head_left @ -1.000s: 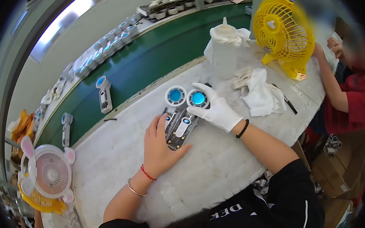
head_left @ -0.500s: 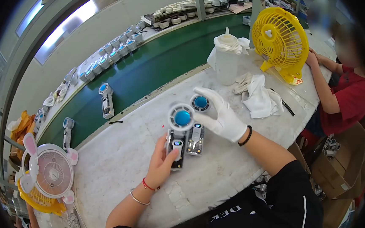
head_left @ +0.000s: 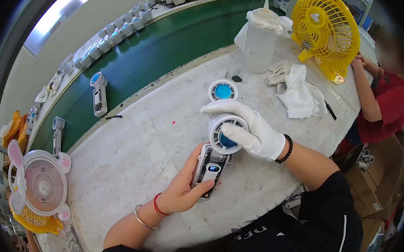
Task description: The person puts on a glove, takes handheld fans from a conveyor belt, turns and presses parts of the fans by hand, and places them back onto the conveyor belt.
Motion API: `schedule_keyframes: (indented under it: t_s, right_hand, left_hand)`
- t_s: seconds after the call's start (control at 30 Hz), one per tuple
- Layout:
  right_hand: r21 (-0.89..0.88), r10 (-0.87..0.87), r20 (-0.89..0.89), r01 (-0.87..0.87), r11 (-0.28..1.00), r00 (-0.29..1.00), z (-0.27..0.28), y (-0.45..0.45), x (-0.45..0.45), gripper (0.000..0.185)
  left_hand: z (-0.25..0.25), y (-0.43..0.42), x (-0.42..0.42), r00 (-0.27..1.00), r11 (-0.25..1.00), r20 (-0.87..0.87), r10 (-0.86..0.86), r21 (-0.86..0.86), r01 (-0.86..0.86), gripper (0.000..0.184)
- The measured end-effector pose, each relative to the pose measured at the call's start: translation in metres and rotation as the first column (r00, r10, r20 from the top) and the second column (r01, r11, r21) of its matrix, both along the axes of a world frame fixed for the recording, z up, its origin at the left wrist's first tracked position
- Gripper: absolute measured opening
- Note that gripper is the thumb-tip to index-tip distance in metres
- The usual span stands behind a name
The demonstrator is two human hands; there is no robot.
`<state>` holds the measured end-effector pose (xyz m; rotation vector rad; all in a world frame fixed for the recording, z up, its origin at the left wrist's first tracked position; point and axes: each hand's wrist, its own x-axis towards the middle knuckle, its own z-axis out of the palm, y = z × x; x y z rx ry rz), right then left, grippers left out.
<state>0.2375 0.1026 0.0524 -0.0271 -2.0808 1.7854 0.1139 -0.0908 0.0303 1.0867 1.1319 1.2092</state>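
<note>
My bare left hand (head_left: 184,189) is closed around the clear-cased body of a handheld fan (head_left: 212,169), thumb along its lower part. A small lit display shows on the body. My right hand (head_left: 261,133), in a white glove, grips the round white head of the same fan. Its thumb lies over the blue centre, and its fingers curl round the far side of the head. Just beyond them, a second handheld fan (head_left: 222,91) lies on the table, its blue-centred head visible and its body mostly hidden.
A green conveyor belt (head_left: 159,49) runs behind the white table (head_left: 133,149), carrying handheld fans. A white squeeze bottle (head_left: 260,42), white cloths (head_left: 298,93), a black pen (head_left: 330,110) and a yellow fan (head_left: 326,28) are at right. A bunny-eared fan (head_left: 44,184) stands left. Another person (head_left: 387,94) sits right.
My right hand has closed on the head of the held fan, away from the second fan's side. The held fan now sits further right and covers the second one's body. The view has shifted.
</note>
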Motion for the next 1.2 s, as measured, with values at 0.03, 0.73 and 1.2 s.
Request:
schedule_keyframes:
  t_s: [0.03,0.73,1.2]
  right_hand:
    - [-0.042,-0.006,0.007,0.007,0.999,1.0,0.0,0.0,0.0,0.047]
    - [0.153,-0.082,-0.09,0.095,0.984,0.993,-0.001,-0.002,-0.003,0.032]
    - [0.099,-0.042,0.023,0.039,0.994,0.999,0.008,0.002,0.0,0.037]
  left_hand:
    - [0.001,0.0,0.003,1.0,0.999,-0.004,0.03,0.01,-0.03,0.072]
    - [-0.004,-0.003,0.013,0.848,0.967,-0.493,0.195,0.242,-0.081,0.07]
    - [0.003,-0.002,0.006,0.99,0.998,0.125,0.062,-0.003,-0.062,0.069]
